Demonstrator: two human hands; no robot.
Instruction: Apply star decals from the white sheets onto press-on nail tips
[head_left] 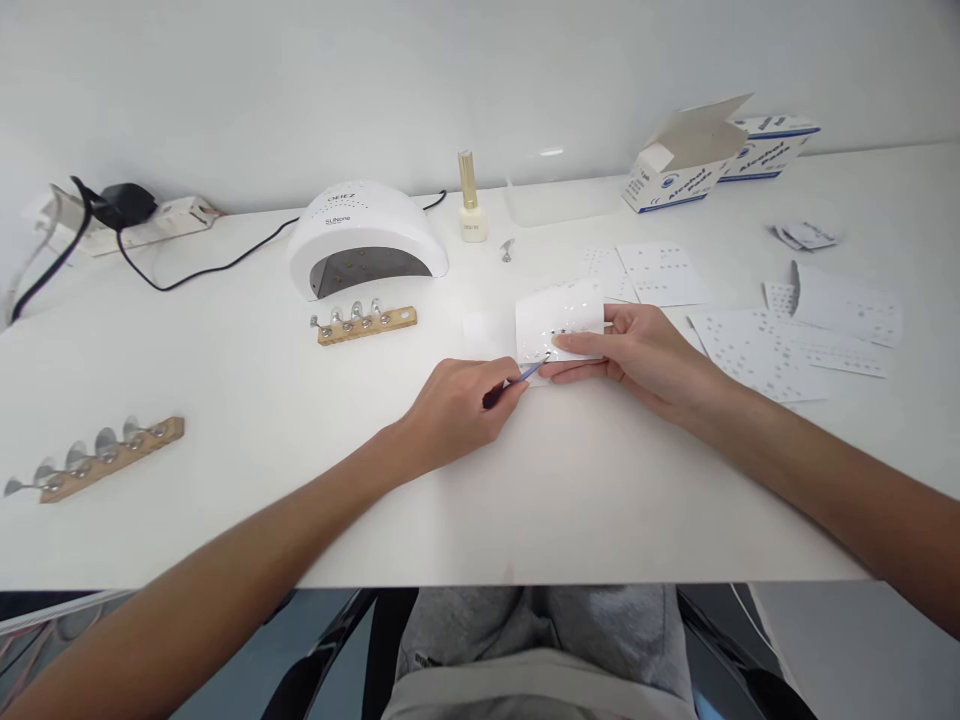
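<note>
Head view. Left hand closed around a thin blue-tipped tool, pinched pen-style, its tip touching the lower edge of a small white sheet. Right hand clamped on that same sheet, thumb on top near the tool tip, fingers underneath; sheet lifted slightly off the white surface, its far edge curling up. Tiny dots or studs on the sheet, too small to tell apart. The two hands nearly meet at the sheet. Beyond the left hand: short wooden strip with metal-topped pegs, and behind it a white domed nail lamp, cable running off to a power strip far left. Second wooden peg strip well out to the left of the left hand. Beyond the sheet, a gold-capped bottle standing upright. To the right of the right hand, loose white dotted sheets; further back, open blue-and-white boxes.
</note>
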